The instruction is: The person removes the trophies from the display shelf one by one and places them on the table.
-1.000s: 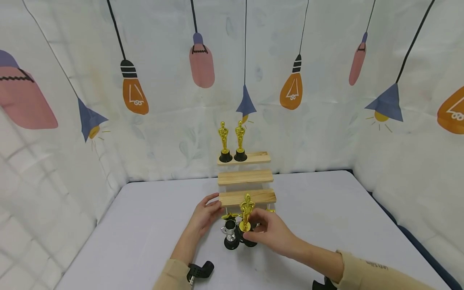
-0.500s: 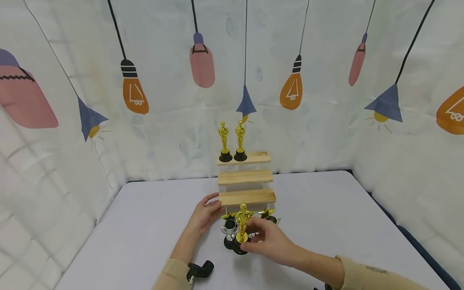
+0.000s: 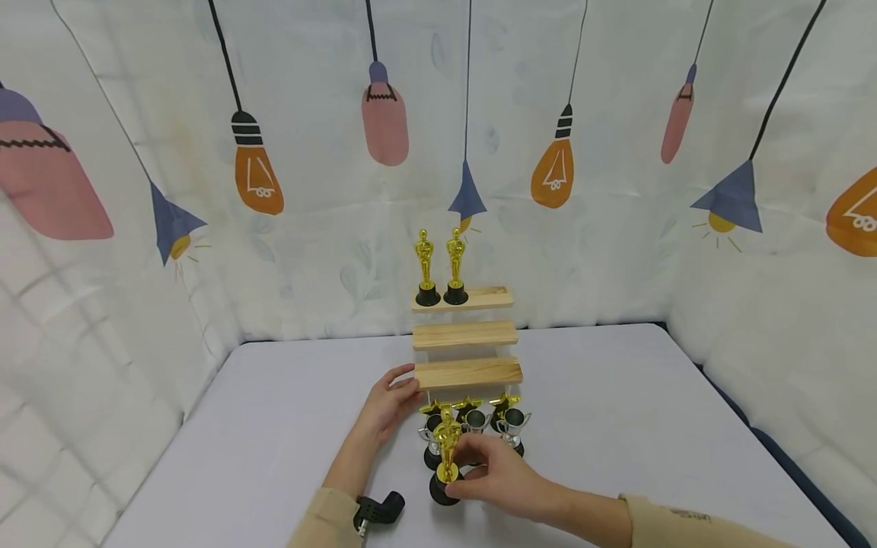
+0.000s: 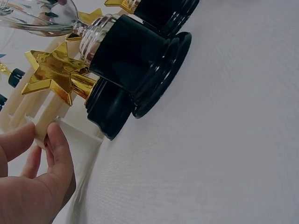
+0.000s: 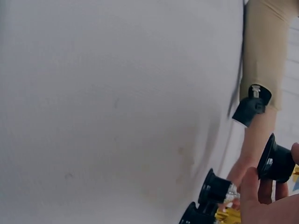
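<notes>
My right hand (image 3: 503, 476) grips a gold figure trophy (image 3: 447, 440) low down, near its round black base (image 5: 273, 161). The trophy is upright, in front of the left silver cup trophy (image 3: 431, 445) and partly hiding it. With thumb and fingertips, my left hand (image 3: 387, 407) pinches the left end of the lowest board of a wooden tiered shelf (image 3: 473, 373); the left wrist view shows this board end (image 4: 45, 122) between them. Two matching gold figure trophies (image 3: 425, 262) stand on the top tier, at its left and middle.
In front of the shelf, silver cup trophies (image 3: 514, 425) stand in a row, with gold star trophies (image 3: 469, 406) behind them. The middle board (image 3: 466, 333) and the lowest board carry nothing. A white cloth covers the table (image 3: 617, 411), and patterned fabric (image 3: 308, 281) hangs behind.
My right hand has brought the gold figure trophy toward me and slightly left, down from in front of the lowest board, uncovering the cups and stars. My left hand stays on the shelf.
</notes>
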Demonstrator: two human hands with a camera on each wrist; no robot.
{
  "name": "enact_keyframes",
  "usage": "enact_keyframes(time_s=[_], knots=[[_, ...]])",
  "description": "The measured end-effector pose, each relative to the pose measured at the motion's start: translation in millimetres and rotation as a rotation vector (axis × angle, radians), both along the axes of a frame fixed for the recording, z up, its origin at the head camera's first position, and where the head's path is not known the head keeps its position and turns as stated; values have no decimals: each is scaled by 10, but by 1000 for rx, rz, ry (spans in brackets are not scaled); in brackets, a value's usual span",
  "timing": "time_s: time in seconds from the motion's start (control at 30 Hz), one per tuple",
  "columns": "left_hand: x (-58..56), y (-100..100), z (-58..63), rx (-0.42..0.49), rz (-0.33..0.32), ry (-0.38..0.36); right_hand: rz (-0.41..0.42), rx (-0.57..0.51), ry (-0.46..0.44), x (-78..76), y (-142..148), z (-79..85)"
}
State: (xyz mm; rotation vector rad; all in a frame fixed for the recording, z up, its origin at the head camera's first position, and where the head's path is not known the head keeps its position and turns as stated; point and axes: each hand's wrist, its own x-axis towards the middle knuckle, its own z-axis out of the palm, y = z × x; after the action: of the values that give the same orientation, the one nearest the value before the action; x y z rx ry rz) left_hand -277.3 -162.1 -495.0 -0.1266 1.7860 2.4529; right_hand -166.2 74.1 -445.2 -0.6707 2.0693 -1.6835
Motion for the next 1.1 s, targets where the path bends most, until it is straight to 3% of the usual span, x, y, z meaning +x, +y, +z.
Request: enact_keyframes(time_s=[0.17, 0.57, 0.73, 1.1], knots=[[6, 0, -1, 7, 2, -2, -29, 16, -57, 13, -46, -80], [6, 2, 7, 7, 3, 3, -20, 41, -34, 29, -111, -269], [14, 2, 13, -6, 2, -2, -19, 75, 8, 10, -121, -312], [17, 9, 14, 4, 1, 14, -28, 202, 188, -5, -136, -369]])
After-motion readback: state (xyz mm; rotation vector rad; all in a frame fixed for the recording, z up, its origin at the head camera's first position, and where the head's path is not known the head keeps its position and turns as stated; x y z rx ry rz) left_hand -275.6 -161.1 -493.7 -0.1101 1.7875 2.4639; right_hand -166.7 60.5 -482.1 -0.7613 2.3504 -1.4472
